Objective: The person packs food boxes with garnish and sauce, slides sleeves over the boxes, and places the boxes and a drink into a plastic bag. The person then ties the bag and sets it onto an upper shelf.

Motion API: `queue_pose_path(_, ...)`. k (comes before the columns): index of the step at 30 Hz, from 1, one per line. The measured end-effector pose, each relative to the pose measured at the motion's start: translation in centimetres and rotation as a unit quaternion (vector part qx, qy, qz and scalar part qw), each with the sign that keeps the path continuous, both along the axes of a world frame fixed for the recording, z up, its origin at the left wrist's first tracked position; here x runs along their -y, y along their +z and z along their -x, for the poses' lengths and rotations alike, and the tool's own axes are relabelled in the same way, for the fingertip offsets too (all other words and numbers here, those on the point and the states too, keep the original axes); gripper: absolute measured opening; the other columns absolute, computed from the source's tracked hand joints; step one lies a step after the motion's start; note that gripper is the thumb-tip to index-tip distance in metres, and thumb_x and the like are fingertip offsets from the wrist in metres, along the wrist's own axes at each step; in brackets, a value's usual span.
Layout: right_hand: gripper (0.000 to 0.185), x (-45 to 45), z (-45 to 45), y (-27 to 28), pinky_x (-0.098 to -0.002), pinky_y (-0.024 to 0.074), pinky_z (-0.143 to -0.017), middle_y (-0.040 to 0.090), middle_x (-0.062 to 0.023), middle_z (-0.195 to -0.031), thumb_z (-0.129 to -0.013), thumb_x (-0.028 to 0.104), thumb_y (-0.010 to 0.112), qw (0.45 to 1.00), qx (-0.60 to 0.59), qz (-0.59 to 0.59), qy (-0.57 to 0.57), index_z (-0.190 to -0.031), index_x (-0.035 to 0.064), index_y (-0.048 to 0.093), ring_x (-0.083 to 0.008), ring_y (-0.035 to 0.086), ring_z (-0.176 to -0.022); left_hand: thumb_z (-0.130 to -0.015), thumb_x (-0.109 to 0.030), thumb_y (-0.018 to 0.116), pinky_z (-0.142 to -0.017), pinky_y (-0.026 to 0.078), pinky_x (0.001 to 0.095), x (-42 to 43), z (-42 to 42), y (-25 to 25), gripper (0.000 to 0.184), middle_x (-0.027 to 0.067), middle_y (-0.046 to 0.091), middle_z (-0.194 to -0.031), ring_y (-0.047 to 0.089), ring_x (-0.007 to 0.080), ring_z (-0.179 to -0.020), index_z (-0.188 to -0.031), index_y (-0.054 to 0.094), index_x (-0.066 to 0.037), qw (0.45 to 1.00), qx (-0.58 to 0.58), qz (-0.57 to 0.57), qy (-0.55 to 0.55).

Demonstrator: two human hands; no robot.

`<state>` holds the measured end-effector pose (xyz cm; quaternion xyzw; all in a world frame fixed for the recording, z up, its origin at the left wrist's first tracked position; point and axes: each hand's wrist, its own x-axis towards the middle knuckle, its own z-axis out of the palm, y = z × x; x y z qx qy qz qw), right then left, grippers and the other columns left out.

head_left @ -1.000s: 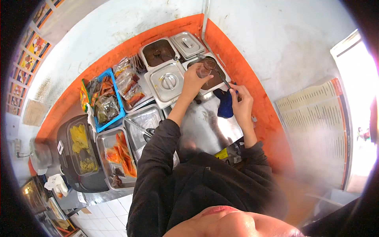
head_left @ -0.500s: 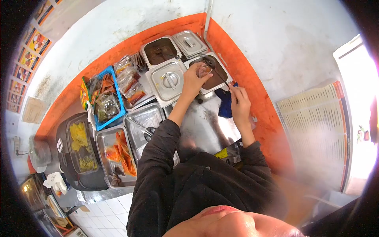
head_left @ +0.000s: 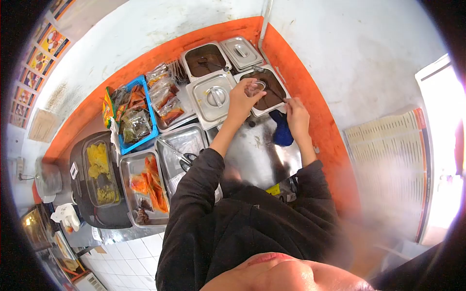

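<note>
My left hand (head_left: 241, 102) is closed around a small clear plastic cup (head_left: 255, 88), holding it over the near edge of a steel pan (head_left: 257, 110) of dark brown sauce (head_left: 269, 101). The fingers of my right hand (head_left: 298, 117) pinch the end of a dark, thin-handled spoon (head_left: 277, 91) at the pan's right rim. The spoon's head reaches toward the back of the pan; whether it is under the sauce I cannot tell. Just below my right hand lies a dark blue cloth (head_left: 282, 130).
Left of the sauce stand a lidded steel pan (head_left: 209, 99) and another open sauce pan (head_left: 205, 59). A blue basket (head_left: 154, 116) holds packets. Scissors (head_left: 186, 161) lie on a steel tray (head_left: 194, 138). An orange-painted wall (head_left: 310, 109) borders the counter on the right.
The whole view has shifted slightly. The spoon's head has moved away from the cup toward the back of the sauce pan. The cup's round rim shows more plainly now.
</note>
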<state>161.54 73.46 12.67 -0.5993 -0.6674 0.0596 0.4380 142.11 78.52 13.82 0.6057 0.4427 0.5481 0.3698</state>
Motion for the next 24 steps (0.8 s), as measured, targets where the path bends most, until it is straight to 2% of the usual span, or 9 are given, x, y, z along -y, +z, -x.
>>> queue_pose_path(2, 0.019, -0.2, -0.1, -1.2, -0.0308, 0.0466, -0.058, 0.062, -0.0163, -0.078, -0.084, 0.002, 0.060, 0.972, 0.232, 0.045, 0.006, -0.102, 0.0018, 0.067, -0.0235, 0.058, -0.062, -0.069, -0.014, 0.082, -0.071, 0.049, 0.0254, 0.3, 0.1, 0.4, 0.045, 0.0074, 0.067, -0.090, 0.063, 0.0130, -0.080, -0.106, 0.061, 0.000, 1.000, -0.001, -0.002, 0.003)
queue_pose_path(3, 0.019, -0.3, -0.1, -1.9, -0.0308, 0.0466, -0.058, 0.062, -0.0163, -0.078, -0.084, 0.002, 0.060, 0.972, 0.231, 0.044, 0.008, -0.102, 0.0018, 0.067, -0.0235, 0.058, -0.062, -0.069, -0.014, 0.082, -0.071, 0.049, 0.0249, 0.4, 0.2, 0.6, 0.045, 0.0070, 0.066, -0.090, 0.062, 0.0124, -0.079, -0.106, 0.060, 0.000, 1.000, -0.002, -0.004, 0.003)
queue_pose_path(5, 0.016, -0.4, 0.2, -2.5, -0.0309, 0.0464, -0.057, 0.063, -0.0130, -0.076, -0.084, 0.003, 0.061, 0.998, 0.029, 0.041, 0.033, -0.099, 0.0017, 0.068, -0.0197, 0.058, -0.061, -0.069, -0.013, 0.082, -0.071, 0.049, 0.0248, 0.5, 0.2, 0.5, 0.045, 0.0069, 0.066, -0.090, 0.061, 0.0122, -0.079, -0.106, 0.060, 0.000, 1.000, -0.003, -0.013, 0.009)
queue_pose_path(9, 0.015, 0.6, 0.1, -1.7, -0.0275, 0.0429, -0.050, 0.064, -0.0074, -0.076, -0.085, 0.006, 0.063, 0.989, -0.103, 0.107, 0.007, -0.099, 0.0023, 0.069, -0.0123, 0.054, -0.056, -0.069, -0.012, 0.082, -0.071, 0.049, 0.0251, 0.6, 0.2, 0.6, 0.045, 0.0069, 0.065, -0.091, 0.060, 0.0116, -0.080, -0.106, 0.060, 0.000, 1.000, -0.010, -0.010, 0.012)
queue_pose_path(11, 0.016, 1.6, 0.6, 0.4, -0.0252, 0.0459, -0.060, 0.067, -0.0073, -0.082, -0.087, 0.010, 0.064, 0.955, -0.238, 0.175, -0.026, -0.099, 0.0002, 0.069, -0.0121, 0.058, -0.068, -0.069, -0.016, 0.082, -0.072, 0.049, 0.0266, 0.8, 0.2, 1.1, 0.045, 0.0076, 0.067, -0.092, 0.061, 0.0132, -0.080, -0.106, 0.061, -0.001, 1.000, -0.001, 0.001, 0.012)
queue_pose_path(14, 0.017, 2.8, 1.4, 3.8, -0.0208, 0.0426, -0.056, 0.064, -0.0040, -0.081, -0.089, 0.010, 0.062, 0.925, -0.324, 0.198, -0.030, -0.101, -0.0003, 0.068, -0.0084, 0.055, -0.068, -0.069, -0.020, 0.082, -0.074, 0.048, 0.0280, 0.7, 0.0, 0.7, 0.046, 0.0079, 0.068, -0.093, 0.062, 0.0147, -0.081, -0.105, 0.062, -0.001, 1.000, 0.003, 0.011, 0.014)
queue_pose_path(18, 0.018, 3.8, 2.1, 5.0, -0.0179, 0.0379, -0.052, 0.062, -0.0025, -0.083, -0.090, 0.010, 0.061, 0.929, -0.332, 0.167, -0.009, -0.104, 0.0003, 0.068, -0.0051, 0.050, -0.066, -0.069, -0.019, 0.082, -0.075, 0.048, 0.0276, 0.5, -0.3, 0.2, 0.045, 0.0071, 0.068, -0.092, 0.062, 0.0148, -0.082, -0.105, 0.062, 0.000, 1.000, -0.001, 0.023, 0.020)
queue_pose_path(20, 0.017, 4.0, 2.6, 4.6, -0.0210, 0.0376, -0.051, 0.061, -0.0027, -0.084, -0.089, 0.007, 0.061, 0.960, -0.266, 0.085, -0.001, -0.103, 0.0000, 0.067, -0.0054, 0.050, -0.065, -0.070, -0.019, 0.082, -0.075, 0.048, 0.0277, 0.5, -0.4, 0.3, 0.045, 0.0072, 0.068, -0.092, 0.062, 0.0147, -0.082, -0.105, 0.062, 0.000, 0.999, -0.009, 0.028, 0.023)
queue_pose_path(24, 0.016, 4.8, 3.3, 5.5, -0.0248, 0.0442, -0.058, 0.061, -0.0070, -0.084, -0.087, 0.003, 0.061, 0.986, -0.129, 0.095, -0.038, -0.102, -0.0004, 0.067, -0.0120, 0.056, -0.070, -0.070, -0.018, 0.081, -0.075, 0.048, 0.0279, 0.2, -0.3, 0.1, 0.044, 0.0075, 0.068, -0.094, 0.062, 0.0143, -0.083, -0.105, 0.062, 0.001, 0.999, -0.011, 0.026, 0.017)
